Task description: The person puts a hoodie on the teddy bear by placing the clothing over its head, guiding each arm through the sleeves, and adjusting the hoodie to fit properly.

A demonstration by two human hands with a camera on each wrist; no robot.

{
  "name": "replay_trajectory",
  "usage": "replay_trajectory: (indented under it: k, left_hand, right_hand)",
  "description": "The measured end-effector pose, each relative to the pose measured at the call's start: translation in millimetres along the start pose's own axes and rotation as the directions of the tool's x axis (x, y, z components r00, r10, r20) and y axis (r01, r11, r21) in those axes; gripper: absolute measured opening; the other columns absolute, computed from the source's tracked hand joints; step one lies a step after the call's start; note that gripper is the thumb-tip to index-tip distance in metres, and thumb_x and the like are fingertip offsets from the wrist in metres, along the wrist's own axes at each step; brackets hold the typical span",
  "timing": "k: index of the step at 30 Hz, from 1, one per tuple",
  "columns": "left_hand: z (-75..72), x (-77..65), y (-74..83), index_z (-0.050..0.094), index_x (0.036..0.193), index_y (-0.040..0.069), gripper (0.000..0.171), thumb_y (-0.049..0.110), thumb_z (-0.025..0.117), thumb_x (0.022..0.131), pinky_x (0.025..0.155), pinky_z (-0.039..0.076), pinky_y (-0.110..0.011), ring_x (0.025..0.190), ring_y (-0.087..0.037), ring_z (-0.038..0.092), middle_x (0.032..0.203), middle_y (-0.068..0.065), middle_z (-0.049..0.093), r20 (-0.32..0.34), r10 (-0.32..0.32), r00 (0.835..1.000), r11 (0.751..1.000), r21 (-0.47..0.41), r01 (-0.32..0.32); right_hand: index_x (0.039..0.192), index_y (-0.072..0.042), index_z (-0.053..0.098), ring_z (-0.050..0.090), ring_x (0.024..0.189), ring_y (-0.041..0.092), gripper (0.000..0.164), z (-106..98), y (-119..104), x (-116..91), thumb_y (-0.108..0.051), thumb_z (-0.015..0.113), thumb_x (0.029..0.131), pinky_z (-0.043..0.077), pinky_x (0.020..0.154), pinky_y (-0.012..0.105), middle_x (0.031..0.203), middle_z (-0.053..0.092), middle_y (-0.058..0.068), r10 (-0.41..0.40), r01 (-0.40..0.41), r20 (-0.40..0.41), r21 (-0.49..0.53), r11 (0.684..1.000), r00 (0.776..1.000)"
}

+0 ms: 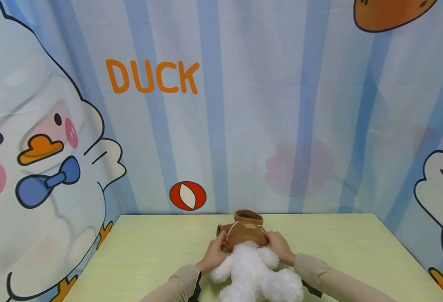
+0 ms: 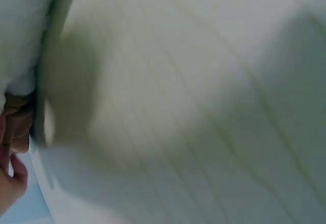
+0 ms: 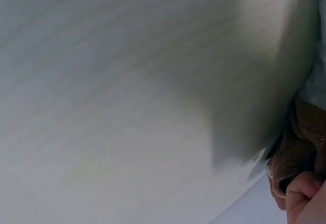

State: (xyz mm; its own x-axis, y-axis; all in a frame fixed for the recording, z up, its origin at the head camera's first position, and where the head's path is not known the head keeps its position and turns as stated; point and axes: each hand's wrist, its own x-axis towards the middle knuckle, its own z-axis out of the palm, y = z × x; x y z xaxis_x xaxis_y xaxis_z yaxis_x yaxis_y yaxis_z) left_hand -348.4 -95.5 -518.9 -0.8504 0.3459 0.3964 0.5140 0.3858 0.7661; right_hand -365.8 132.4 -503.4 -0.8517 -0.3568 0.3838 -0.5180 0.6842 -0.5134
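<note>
White plush (image 1: 250,268) nearest, between the forearms, bottom cut off. Left hand (image 1: 213,254) and right hand (image 1: 280,247) pinch opposite sides of brown garment (image 1: 241,235) at plush's far end; overlap unclear. Wrist views crop both hands. Pale yellow-green bench (image 1: 149,251) underneath. Behind: blue-striped curtain (image 1: 251,126), duck print (image 1: 17,235), "DUCK" lettering (image 1: 148,79).

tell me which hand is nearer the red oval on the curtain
Left. The left hand pinches the brown garment, in front of the red oval and slightly right of it; the right hand grips the garment's other side, farther right.
</note>
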Motion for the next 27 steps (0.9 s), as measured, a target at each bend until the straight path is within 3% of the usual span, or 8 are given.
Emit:
replay_trajectory:
  k: [3, 6, 10, 14, 17, 20, 23, 27]
  left_hand:
    - [5.9, -0.3, 3.4, 0.040, 0.086, 0.000, 0.026, -0.006, 0.062, 0.074, 0.058, 0.037, -0.018, 0.064, -0.013, 0.052, 0.071, -0.008, 0.051, -0.061, 0.008, 0.998, 1.000, -0.009, -0.009]
    - [12.8, 0.1, 7.9, 0.041, 0.081, 0.000, 0.020, -0.008, 0.058, 0.074, 0.053, 0.030, -0.015, 0.054, -0.003, 0.037, 0.059, 0.000, 0.039, -0.116, -0.023, 0.993, 1.000, 0.016, 0.025]
    - [18.8, 1.9, 14.0, 0.045, 0.072, 0.004, 0.015, -0.008, 0.055, 0.072, 0.050, 0.024, -0.015, 0.051, -0.002, 0.027, 0.055, 0.005, 0.032, -0.182, -0.034, 0.983, 0.989, 0.138, 0.060]
    - [15.8, 3.8, 17.4, 0.046, 0.078, 0.006, 0.018, 0.000, 0.062, 0.071, 0.048, 0.028, -0.018, 0.050, -0.007, 0.039, 0.058, -0.001, 0.048, -0.214, -0.016, 0.977, 0.943, 0.322, 0.086]
    - [9.2, 6.2, 19.2, 0.046, 0.103, 0.005, 0.040, 0.011, 0.069, 0.071, 0.056, 0.036, -0.027, 0.072, -0.024, 0.048, 0.084, -0.015, 0.053, -0.209, -0.005, 0.978, 0.905, 0.416, 0.093]
    - [2.1, 9.7, 20.6, 0.036, 0.128, 0.006, 0.067, 0.012, 0.070, 0.070, 0.076, 0.038, -0.047, 0.109, -0.039, 0.035, 0.122, -0.026, 0.035, -0.120, 0.009, 0.993, 0.906, 0.420, 0.043]
    - [-3.8, 13.6, 19.7, 0.034, 0.132, 0.006, 0.067, 0.008, 0.066, 0.073, 0.089, 0.026, -0.064, 0.125, -0.046, 0.018, 0.136, -0.026, 0.024, 0.027, 0.024, 0.999, 0.911, 0.411, -0.033]
    - [-7.1, 21.8, 16.0, 0.040, 0.123, 0.005, 0.053, 0.006, 0.061, 0.074, 0.092, 0.035, -0.050, 0.114, -0.035, 0.041, 0.124, -0.019, 0.043, 0.135, 0.057, 0.989, 0.912, 0.395, -0.107]
  right_hand:
    - [0.061, -0.012, 0.056, 0.043, 0.049, 0.006, 0.015, 5, -4, 0, -0.010, 0.066, 0.071, 0.033, 0.047, 0.020, 0.054, 0.053, -0.002, 0.090, -0.090, -0.039, -0.010, 0.996, 0.995]
    - [0.051, -0.013, 0.046, 0.034, 0.046, 0.007, 0.026, 9, -8, 0, -0.009, 0.065, 0.068, 0.027, 0.043, 0.021, 0.047, 0.044, -0.004, 0.212, -0.213, -0.077, -0.002, 0.977, 0.974]
    - [0.048, -0.016, 0.034, 0.026, 0.044, 0.007, 0.034, 11, -10, 0, -0.007, 0.060, 0.069, 0.020, 0.042, 0.021, 0.045, 0.031, -0.007, 0.307, -0.306, -0.054, 0.029, 0.952, 0.950]
    - [0.057, -0.015, 0.046, 0.033, 0.047, 0.006, 0.025, 2, -6, 0, -0.009, 0.063, 0.075, 0.027, 0.045, 0.020, 0.051, 0.038, -0.007, 0.187, -0.187, -0.015, 0.006, 0.982, 0.982]
    - [0.076, -0.013, 0.052, 0.040, 0.057, 0.007, 0.015, -8, -3, -1, -0.013, 0.067, 0.075, 0.032, 0.051, 0.021, 0.065, 0.046, -0.004, 0.083, -0.083, 0.000, -0.049, 0.995, 0.997]
    - [0.096, -0.011, 0.052, 0.047, 0.071, 0.012, 0.027, -13, -2, -1, -0.016, 0.069, 0.075, 0.040, 0.060, 0.026, 0.086, 0.049, 0.004, 0.003, -0.003, 0.008, -0.069, 0.998, 1.000]
    - [0.111, -0.007, 0.048, 0.051, 0.085, 0.020, 0.041, -13, -1, -1, -0.015, 0.067, 0.077, 0.042, 0.074, 0.035, 0.102, 0.051, 0.010, -0.091, 0.092, 0.021, -0.069, 0.993, 0.996]
    - [0.116, -0.005, 0.046, 0.056, 0.089, 0.023, 0.043, -13, 5, -1, -0.012, 0.065, 0.078, 0.044, 0.078, 0.036, 0.105, 0.058, 0.010, -0.181, 0.181, 0.034, -0.016, 0.983, 0.983]
